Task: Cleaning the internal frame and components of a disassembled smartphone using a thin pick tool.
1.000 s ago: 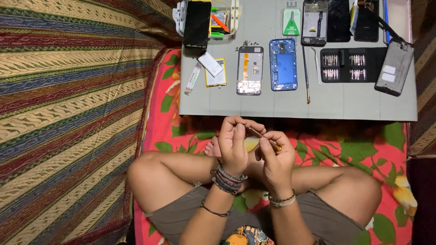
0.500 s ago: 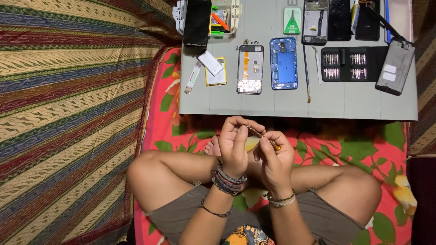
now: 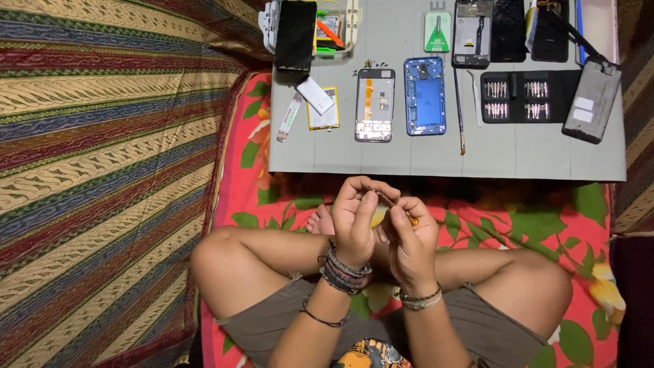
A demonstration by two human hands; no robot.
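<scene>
Striped woven cloth covers the floor on the left, with a red flowered mat under my crossed legs. Beyond my knees sits a grey board [image 3: 327,160] carrying a blue phone frame [image 3: 424,95], an opened phone [image 3: 375,104] and a black bit case [image 3: 521,96]. Both hands meet near my lap: my left hand [image 3: 354,225] and right hand [image 3: 409,238] pinch a thin screwdriver [image 3: 390,202] between their fingertips, well apart from the board.
</scene>
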